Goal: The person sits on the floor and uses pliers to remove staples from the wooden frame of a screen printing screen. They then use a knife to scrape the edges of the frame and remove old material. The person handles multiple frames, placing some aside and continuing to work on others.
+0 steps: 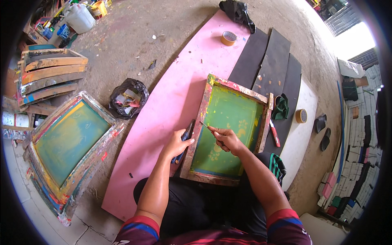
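Observation:
A wooden screen-printing frame [267, 118] with green mesh leans across my lap, its wood stained with paint. Pale floral marks show on the mesh. My left hand [178, 143] is closed around a dark blue hand tool [188, 132] with orange at its lower end, held along the frame's left side. It looks like pliers, but its jaws are not clear. Over the mesh, my right hand [227, 139] pinches a thin pointed piece [203, 124], whose tip is at the left wooden bar. The fingers partly hide that piece.
Pink board [143, 163] and black sheets [267, 61] lie beneath the work. A red-handled knife [274, 134] is right of the frame, near a tape roll [301, 116]. Another printing screen [73, 139] stands left, by a black bag of scraps [128, 98] and stacked frames [55, 75].

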The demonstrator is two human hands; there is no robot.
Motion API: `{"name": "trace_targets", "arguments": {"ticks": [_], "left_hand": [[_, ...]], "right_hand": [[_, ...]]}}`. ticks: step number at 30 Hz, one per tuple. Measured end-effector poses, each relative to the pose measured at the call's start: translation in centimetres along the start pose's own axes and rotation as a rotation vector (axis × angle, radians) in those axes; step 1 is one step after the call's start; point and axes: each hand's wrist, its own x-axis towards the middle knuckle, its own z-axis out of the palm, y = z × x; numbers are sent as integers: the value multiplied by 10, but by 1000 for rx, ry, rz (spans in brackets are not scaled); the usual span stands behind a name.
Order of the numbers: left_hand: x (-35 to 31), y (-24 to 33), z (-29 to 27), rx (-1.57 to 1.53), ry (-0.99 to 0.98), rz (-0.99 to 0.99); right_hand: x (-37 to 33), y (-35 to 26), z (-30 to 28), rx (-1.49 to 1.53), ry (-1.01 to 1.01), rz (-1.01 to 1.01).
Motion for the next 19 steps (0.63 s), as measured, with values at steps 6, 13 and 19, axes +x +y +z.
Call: {"name": "trace_targets", "arguments": {"ticks": [6,13,19], "left_hand": [[2,-12,3,-5,62,85],[4,-9,5,-29,40,92],[5,-15,2,18,36,71]], "right_hand": [[-14,-13,28,-841,387,-388],[10,14,10,-454,228,-417],[-6,-43,-2,66,-74,268]]}}
